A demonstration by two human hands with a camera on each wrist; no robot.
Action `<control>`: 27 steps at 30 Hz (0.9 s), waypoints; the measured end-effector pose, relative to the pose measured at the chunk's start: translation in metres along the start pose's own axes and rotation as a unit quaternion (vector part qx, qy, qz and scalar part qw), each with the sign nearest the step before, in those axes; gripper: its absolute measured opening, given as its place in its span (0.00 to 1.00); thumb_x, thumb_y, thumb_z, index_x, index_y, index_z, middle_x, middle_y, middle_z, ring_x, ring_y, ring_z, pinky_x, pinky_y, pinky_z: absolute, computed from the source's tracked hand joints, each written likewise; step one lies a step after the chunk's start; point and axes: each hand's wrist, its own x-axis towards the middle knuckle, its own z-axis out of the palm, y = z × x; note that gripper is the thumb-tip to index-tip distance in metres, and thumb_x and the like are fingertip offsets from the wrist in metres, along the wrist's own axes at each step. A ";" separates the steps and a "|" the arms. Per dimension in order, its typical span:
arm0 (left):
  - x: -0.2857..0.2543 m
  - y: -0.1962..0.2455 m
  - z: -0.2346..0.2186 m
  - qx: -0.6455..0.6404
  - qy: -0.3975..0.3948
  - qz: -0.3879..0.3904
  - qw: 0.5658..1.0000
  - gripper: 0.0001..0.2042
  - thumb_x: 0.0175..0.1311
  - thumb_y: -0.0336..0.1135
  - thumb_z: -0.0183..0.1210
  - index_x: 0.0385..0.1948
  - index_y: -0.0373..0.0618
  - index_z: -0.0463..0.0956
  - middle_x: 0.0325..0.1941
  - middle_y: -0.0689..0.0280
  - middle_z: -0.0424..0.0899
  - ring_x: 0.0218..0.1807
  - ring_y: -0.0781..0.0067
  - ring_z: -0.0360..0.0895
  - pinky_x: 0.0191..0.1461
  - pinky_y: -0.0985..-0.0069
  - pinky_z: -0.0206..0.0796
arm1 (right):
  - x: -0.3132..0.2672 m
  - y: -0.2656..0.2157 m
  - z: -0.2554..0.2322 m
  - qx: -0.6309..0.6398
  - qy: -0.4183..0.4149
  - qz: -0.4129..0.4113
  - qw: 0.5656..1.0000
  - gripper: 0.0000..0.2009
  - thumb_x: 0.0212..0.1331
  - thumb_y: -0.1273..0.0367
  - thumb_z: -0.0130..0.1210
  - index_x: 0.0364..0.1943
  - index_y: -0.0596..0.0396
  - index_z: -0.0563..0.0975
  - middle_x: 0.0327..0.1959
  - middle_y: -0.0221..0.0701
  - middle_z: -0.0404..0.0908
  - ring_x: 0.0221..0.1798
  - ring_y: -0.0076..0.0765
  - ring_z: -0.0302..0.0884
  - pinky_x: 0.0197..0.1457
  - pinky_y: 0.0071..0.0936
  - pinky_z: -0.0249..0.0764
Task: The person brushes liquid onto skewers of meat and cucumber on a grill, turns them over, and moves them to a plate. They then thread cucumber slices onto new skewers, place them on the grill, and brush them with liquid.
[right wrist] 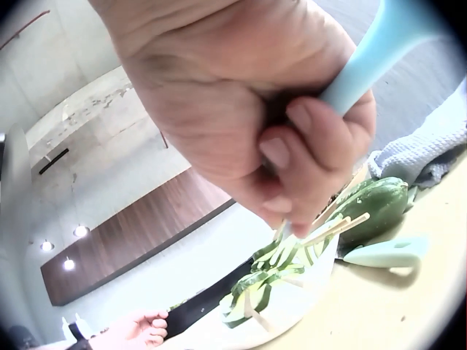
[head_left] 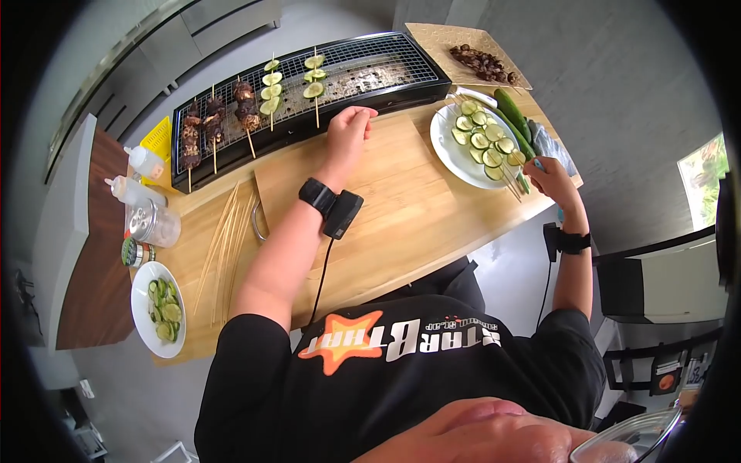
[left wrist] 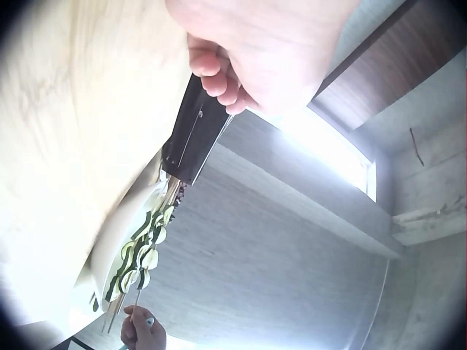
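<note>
My right hand [head_left: 552, 181] is at the right side of a white plate [head_left: 444, 147] of skewered zucchini slices [head_left: 478, 139]. Its fingers curl round a light-blue handle [right wrist: 376, 55]; the tool's far end is hidden. The fingertips also pinch the stick of a zucchini skewer [left wrist: 137, 297], seen in the left wrist view. My left hand [head_left: 349, 139], fingers loosely curled and holding nothing, hovers over the wooden board [head_left: 378, 166] near the front of the black grill [head_left: 285, 139]. Meat skewers [head_left: 245, 108] and zucchini skewers [head_left: 315, 89] lie across the grill.
Bare wooden sticks [head_left: 220, 239] lie left of the board. Bottles [head_left: 139, 189], a jar [head_left: 158, 225] and a plate of loose slices [head_left: 143, 324] line the left edge. At right are whole zucchini [head_left: 513, 119], a cloth [head_left: 549, 147] and a tray [head_left: 440, 54] holding dark pieces.
</note>
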 end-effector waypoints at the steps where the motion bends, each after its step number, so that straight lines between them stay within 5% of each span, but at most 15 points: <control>1: 0.000 0.000 0.000 -0.004 -0.006 -0.006 1.000 0.10 0.67 0.35 0.51 0.34 0.41 0.79 0.22 0.74 0.73 0.24 0.87 0.67 0.28 0.87 0.60 | 0.001 0.005 0.001 -0.060 0.056 -0.050 0.995 0.14 0.61 0.61 0.55 0.30 0.60 0.78 0.14 0.26 0.68 0.18 0.18 0.63 0.20 0.22 0.58; 3: 0.000 0.000 -0.002 -0.009 -0.015 -0.019 1.000 0.10 0.68 0.35 0.50 0.35 0.43 0.79 0.23 0.76 0.72 0.24 0.89 0.66 0.28 0.88 0.59 | 0.004 0.011 0.004 -0.176 0.166 -0.148 0.959 0.15 0.61 0.60 0.56 0.31 0.61 0.78 0.14 0.28 0.68 0.18 0.21 0.64 0.22 0.25 0.59; 6: -0.001 0.007 -0.005 -0.013 -0.015 -0.039 0.999 0.10 0.67 0.37 0.51 0.36 0.42 0.79 0.25 0.74 0.76 0.25 0.86 0.70 0.29 0.88 0.62 | -0.012 -0.032 -0.001 -0.106 0.178 -0.127 0.970 0.15 0.63 0.60 0.54 0.34 0.61 0.79 0.14 0.29 0.67 0.18 0.22 0.63 0.24 0.26 0.60; 8: 0.000 0.009 -0.011 -0.094 -0.010 -0.123 0.988 0.11 0.67 0.39 0.52 0.37 0.42 0.78 0.25 0.72 0.77 0.26 0.84 0.73 0.30 0.86 0.65 | -0.019 -0.057 0.000 -0.018 0.172 -0.130 0.976 0.16 0.67 0.60 0.49 0.34 0.61 0.79 0.15 0.25 0.68 0.18 0.19 0.61 0.24 0.24 0.60; 11: -0.007 0.020 -0.025 -0.168 0.010 -0.176 0.970 0.13 0.67 0.41 0.51 0.40 0.41 0.76 0.28 0.68 0.80 0.29 0.75 0.77 0.34 0.78 0.70 | -0.024 -0.094 0.006 0.148 0.132 -0.241 0.950 0.19 0.70 0.59 0.45 0.32 0.63 0.79 0.17 0.25 0.69 0.24 0.18 0.65 0.29 0.21 0.63; 14: -0.018 0.039 -0.038 -0.229 0.056 -0.213 0.948 0.14 0.67 0.42 0.50 0.42 0.39 0.73 0.31 0.63 0.81 0.32 0.69 0.78 0.37 0.73 0.71 | -0.017 -0.133 0.013 0.059 0.224 -0.406 0.884 0.21 0.70 0.59 0.44 0.31 0.63 0.79 0.18 0.27 0.71 0.27 0.19 0.67 0.31 0.21 0.64; 17: -0.026 0.048 -0.049 -0.248 0.091 -0.226 0.938 0.14 0.67 0.43 0.50 0.37 0.41 0.75 0.27 0.65 0.80 0.29 0.71 0.77 0.35 0.75 0.70 | 0.007 -0.155 0.020 0.117 0.186 -0.343 0.913 0.22 0.70 0.58 0.44 0.28 0.63 0.79 0.19 0.27 0.73 0.27 0.21 0.69 0.32 0.21 0.64; 20: -0.027 0.044 -0.073 -0.093 0.084 -0.165 0.978 0.15 0.66 0.45 0.53 0.26 0.42 0.75 0.21 0.67 0.78 0.24 0.71 0.76 0.29 0.73 0.69 | 0.038 -0.184 0.041 0.178 0.132 -0.313 0.923 0.20 0.68 0.57 0.46 0.30 0.60 0.80 0.19 0.25 0.75 0.25 0.19 0.71 0.30 0.21 0.65; 21: -0.027 0.042 -0.075 0.038 0.129 -0.072 0.988 0.15 0.65 0.44 0.54 0.24 0.42 0.74 0.19 0.67 0.77 0.23 0.71 0.75 0.28 0.72 0.68 | 0.046 -0.196 0.049 0.201 0.097 -0.287 0.932 0.19 0.68 0.57 0.47 0.32 0.60 0.80 0.19 0.25 0.76 0.26 0.19 0.72 0.30 0.20 0.66; 23: -0.023 0.043 -0.070 0.291 0.206 0.118 0.927 0.17 0.64 0.43 0.56 0.18 0.42 0.71 0.16 0.67 0.75 0.21 0.71 0.74 0.26 0.71 0.65 | 0.082 -0.211 0.076 0.248 0.088 -0.345 0.901 0.18 0.68 0.57 0.48 0.38 0.60 0.80 0.22 0.26 0.78 0.26 0.20 0.74 0.31 0.19 0.69; 27: -0.025 0.045 -0.068 0.440 0.170 0.189 0.861 0.12 0.57 0.37 0.62 0.31 0.40 0.69 0.21 0.61 0.76 0.22 0.61 0.74 0.29 0.66 0.66 | 0.134 -0.239 0.125 0.188 0.081 -0.411 0.888 0.13 0.64 0.63 0.54 0.44 0.58 0.78 0.22 0.30 0.77 0.24 0.22 0.70 0.29 0.22 0.67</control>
